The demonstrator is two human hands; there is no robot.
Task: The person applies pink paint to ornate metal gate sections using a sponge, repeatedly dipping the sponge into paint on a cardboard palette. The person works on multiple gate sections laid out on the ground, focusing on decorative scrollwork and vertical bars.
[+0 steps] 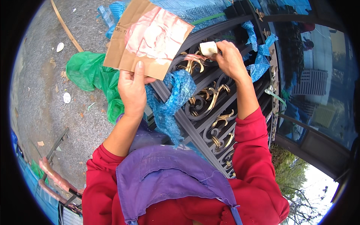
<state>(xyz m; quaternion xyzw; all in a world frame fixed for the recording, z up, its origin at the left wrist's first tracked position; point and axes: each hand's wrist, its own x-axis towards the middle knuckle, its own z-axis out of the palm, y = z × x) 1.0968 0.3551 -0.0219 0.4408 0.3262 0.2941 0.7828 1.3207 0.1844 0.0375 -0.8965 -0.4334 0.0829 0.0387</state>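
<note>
My left hand (132,88) grips the lower edge of a brown cardboard piece (162,69), thumb on top. A shiny, creased pinkish patch (152,33) covers much of its face. In my right hand (229,58), pinched between thumb and fingers, is a small cream-white block (208,48), soft-looking; its material I cannot tell. The block is above a dark metal gate panel (221,86) with scrolls and gold-coloured leaf ornaments (215,95). One ornament by the block looks reddish pink (194,57). Whether the block touches the panel I cannot tell.
Blue bubble wrap (172,99) hangs over the panel's near edge, with more strips (262,62) at its far right. Green plastic sheeting (92,71) is bunched on the left. Dark glossy glass (318,75) stands at right. Wrapped bars (56,174) lie at lower left.
</note>
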